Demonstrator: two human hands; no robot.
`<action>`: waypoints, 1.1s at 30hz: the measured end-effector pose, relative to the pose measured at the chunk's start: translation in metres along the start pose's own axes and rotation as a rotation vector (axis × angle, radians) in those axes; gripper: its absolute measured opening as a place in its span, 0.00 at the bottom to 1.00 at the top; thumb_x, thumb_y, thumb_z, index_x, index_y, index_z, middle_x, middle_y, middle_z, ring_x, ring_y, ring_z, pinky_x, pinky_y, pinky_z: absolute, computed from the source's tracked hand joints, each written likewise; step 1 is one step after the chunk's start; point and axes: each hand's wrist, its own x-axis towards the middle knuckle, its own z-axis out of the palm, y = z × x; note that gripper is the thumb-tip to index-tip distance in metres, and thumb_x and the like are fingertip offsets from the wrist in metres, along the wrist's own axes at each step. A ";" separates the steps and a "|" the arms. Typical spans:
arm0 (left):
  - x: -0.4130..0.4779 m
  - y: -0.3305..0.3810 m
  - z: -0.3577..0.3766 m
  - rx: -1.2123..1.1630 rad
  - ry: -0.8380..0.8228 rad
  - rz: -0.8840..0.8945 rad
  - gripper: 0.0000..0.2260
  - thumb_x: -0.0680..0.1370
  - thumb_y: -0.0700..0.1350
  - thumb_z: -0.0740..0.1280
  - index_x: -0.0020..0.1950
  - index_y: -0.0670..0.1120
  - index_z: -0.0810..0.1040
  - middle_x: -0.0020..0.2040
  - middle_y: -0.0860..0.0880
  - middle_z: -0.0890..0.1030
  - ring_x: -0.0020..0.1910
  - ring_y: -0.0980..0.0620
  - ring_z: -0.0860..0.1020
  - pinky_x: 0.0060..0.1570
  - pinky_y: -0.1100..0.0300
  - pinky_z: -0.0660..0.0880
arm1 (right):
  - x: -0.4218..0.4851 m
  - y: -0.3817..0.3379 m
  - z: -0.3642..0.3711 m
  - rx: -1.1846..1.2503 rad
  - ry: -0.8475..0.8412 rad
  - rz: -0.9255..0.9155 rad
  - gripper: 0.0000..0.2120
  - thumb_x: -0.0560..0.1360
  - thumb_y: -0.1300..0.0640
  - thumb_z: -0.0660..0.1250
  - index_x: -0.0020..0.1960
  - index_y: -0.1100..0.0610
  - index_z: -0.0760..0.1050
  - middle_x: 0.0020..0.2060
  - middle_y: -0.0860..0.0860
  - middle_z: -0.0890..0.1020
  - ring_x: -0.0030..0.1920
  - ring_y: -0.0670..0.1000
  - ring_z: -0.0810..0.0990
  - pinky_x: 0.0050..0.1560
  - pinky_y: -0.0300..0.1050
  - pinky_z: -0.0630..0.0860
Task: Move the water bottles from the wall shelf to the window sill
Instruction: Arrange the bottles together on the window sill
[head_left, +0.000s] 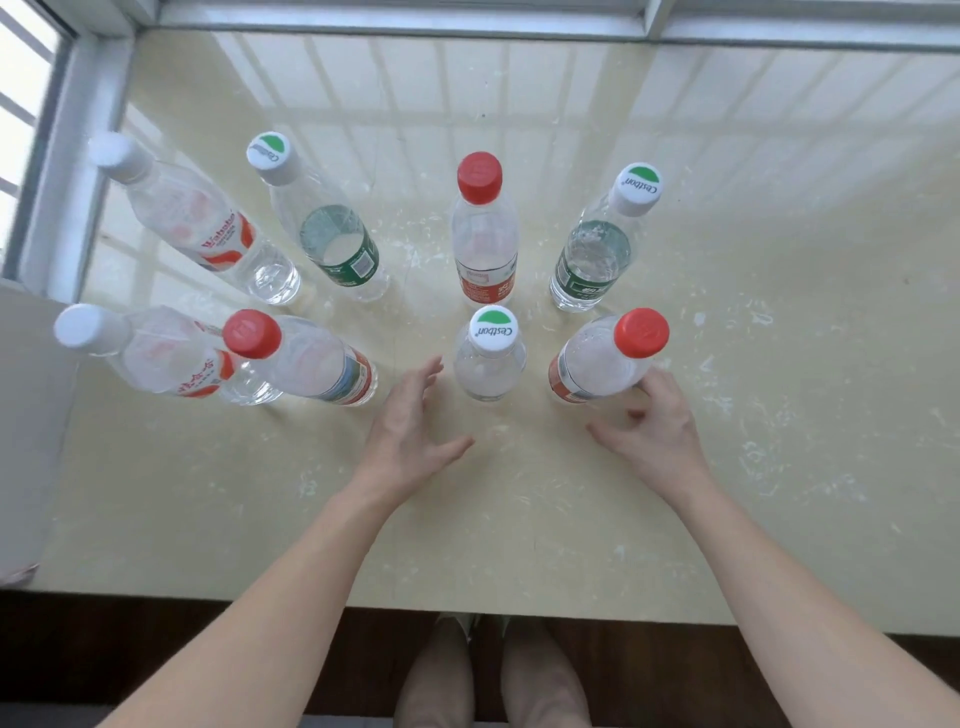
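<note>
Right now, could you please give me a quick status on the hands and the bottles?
Left hand open, beside nearest green-capped bottle. Right hand open, at front-right red-capped bottle. All eight stand on the window sill. Nothing blocking the hands.

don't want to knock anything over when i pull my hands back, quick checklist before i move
1. left hand free of bottles: ok, it is open and apart from the green-cap front bottle.
2. right hand free of the red-cap front right bottle: cannot tell, fingertips are at its side but not wrapped round it.
3. All eight bottles standing on the window sill: ok.
4. Caps on: ok, every bottle is capped.
5. Front row back from the sill's near edge: ok.
6. Bottles left on the wall shelf: cannot tell, it is out of view.
</note>
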 end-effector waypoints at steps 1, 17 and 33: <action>-0.015 -0.002 -0.007 0.025 -0.005 -0.017 0.41 0.67 0.45 0.79 0.75 0.47 0.63 0.70 0.50 0.71 0.69 0.55 0.70 0.69 0.54 0.69 | -0.012 0.003 -0.003 -0.039 0.014 0.037 0.37 0.64 0.60 0.80 0.71 0.56 0.71 0.60 0.49 0.75 0.58 0.46 0.75 0.55 0.42 0.74; -0.101 -0.106 -0.201 0.042 0.277 -0.235 0.33 0.68 0.49 0.79 0.70 0.52 0.70 0.62 0.52 0.75 0.60 0.49 0.75 0.60 0.56 0.71 | -0.104 -0.137 0.139 -0.122 -0.100 -0.106 0.32 0.67 0.51 0.79 0.69 0.51 0.72 0.60 0.46 0.77 0.62 0.50 0.77 0.64 0.45 0.72; -0.017 -0.065 -0.236 -0.072 0.175 0.152 0.25 0.68 0.48 0.80 0.60 0.51 0.72 0.53 0.59 0.75 0.55 0.58 0.74 0.52 0.64 0.76 | -0.044 -0.237 0.170 0.107 -0.123 -0.205 0.36 0.63 0.55 0.81 0.68 0.45 0.73 0.59 0.40 0.80 0.62 0.44 0.77 0.64 0.54 0.75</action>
